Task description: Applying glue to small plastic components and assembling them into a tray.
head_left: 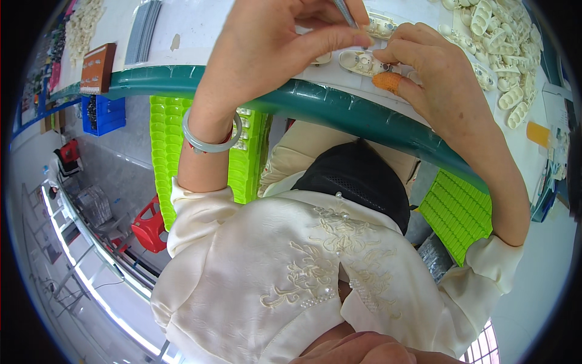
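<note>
A thin grey rod-like tool [345,13] is pinched in my left hand [285,51], its tip pointing down toward a small cream plastic shell [362,62]. My right hand [433,70] has its fingers closed on the right end of that shell, close above the table. Small dark and metallic bits show inside the shell. An orange finger cover [387,82] sits on my right thumb. Just beyond lies another cream shell [382,26] with parts in it. Part of one more pale piece [322,59] shows under my left hand.
Many cream shells [488,30] are heaped at the right of the white table [194,30], which has a dark green padded edge [303,97]. Grey strips [143,31] and a brown box [97,68] lie left. Bright green trays [170,139] and a blue bin [104,114] sit below.
</note>
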{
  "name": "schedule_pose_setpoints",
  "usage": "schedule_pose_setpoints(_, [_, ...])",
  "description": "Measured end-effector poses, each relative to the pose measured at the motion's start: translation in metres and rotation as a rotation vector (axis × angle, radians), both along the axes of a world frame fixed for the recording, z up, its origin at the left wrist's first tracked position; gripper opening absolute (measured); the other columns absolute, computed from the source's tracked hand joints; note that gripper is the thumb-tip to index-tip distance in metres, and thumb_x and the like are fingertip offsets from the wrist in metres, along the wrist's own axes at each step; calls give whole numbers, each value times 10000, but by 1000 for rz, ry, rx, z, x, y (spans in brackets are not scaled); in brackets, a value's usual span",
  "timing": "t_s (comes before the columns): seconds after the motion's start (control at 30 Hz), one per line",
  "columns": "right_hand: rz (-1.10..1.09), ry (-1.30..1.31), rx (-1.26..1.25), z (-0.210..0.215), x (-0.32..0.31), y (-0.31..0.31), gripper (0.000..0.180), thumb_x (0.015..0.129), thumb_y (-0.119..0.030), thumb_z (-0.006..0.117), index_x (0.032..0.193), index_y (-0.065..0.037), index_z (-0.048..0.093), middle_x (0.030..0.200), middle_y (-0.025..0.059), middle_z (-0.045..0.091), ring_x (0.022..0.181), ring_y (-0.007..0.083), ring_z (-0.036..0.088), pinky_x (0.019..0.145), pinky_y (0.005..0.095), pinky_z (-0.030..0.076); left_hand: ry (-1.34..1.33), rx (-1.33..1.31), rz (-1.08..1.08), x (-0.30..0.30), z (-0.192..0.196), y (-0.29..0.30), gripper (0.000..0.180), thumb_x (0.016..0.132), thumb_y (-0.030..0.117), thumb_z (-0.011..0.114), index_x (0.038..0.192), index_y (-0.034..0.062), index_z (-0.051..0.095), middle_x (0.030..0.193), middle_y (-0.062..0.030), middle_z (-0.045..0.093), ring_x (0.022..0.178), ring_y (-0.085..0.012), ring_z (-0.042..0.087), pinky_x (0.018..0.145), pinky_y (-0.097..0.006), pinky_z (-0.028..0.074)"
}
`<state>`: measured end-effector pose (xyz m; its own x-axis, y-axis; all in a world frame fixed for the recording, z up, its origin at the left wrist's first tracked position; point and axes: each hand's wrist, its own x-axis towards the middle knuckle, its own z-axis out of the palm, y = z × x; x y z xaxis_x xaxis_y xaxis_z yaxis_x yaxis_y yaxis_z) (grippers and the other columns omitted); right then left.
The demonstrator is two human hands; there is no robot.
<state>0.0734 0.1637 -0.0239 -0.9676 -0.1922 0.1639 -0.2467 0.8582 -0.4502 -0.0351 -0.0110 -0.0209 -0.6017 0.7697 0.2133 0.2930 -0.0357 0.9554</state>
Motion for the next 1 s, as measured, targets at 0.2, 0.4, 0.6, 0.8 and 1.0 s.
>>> schedule_pose_setpoints(0.2, [43, 24, -40, -4, -1, 5, 239, 674, -53, 706, 895, -24, 618, 828, 85, 568, 775, 243, 571, 696, 325, 462, -7, -243, -41, 4, 7, 3, 119, 776, 14, 675, 848, 11, 580, 714, -59, 639, 669, -93, 615, 611, -216, 486])
schedule_pose_setpoints(0.4, [29, -41, -80, 3, -3, 2, 237, 675, -53, 698, 896, -25, 617, 809, 89, 565, 760, 244, 569, 679, 333, 459, 81, -281, -43, 9, 12, 6, 131, 778, 33, 674, 861, 11, 575, 707, -56, 635, 672, -95, 616, 598, -225, 496])
schedule_pose_setpoints(0.6, [67, -110, -152, 12, -11, 11, 203, 705, -63, 682, 892, -13, 621, 764, 90, 574, 675, 223, 567, 627, 306, 456, 69, -283, -90, 6, 2, 8, 141, 755, 4, 652, 853, 8, 551, 765, -64, 633, 712, -113, 628, 663, -237, 529])
schedule_pose_setpoints(0.8, [-152, -469, -257, 61, -22, -1, 193, 813, -105, 590, 914, 53, 636, 566, 101, 563, 474, 126, 528, 473, 270, 429, 194, -298, -43, 11, -2, 7, 169, 728, -16, 656, 849, 6, 539, 789, -66, 627, 734, -121, 627, 676, -257, 546])
schedule_pose_setpoints(1.0, [-150, -850, -601, 43, -35, 14, 185, 831, -93, 572, 879, 76, 628, 555, 79, 569, 467, 117, 538, 455, 238, 440, 288, -319, 13, 20, -1, 9, 175, 709, -15, 672, 831, 14, 550, 783, -67, 622, 716, -137, 635, 674, -255, 543])
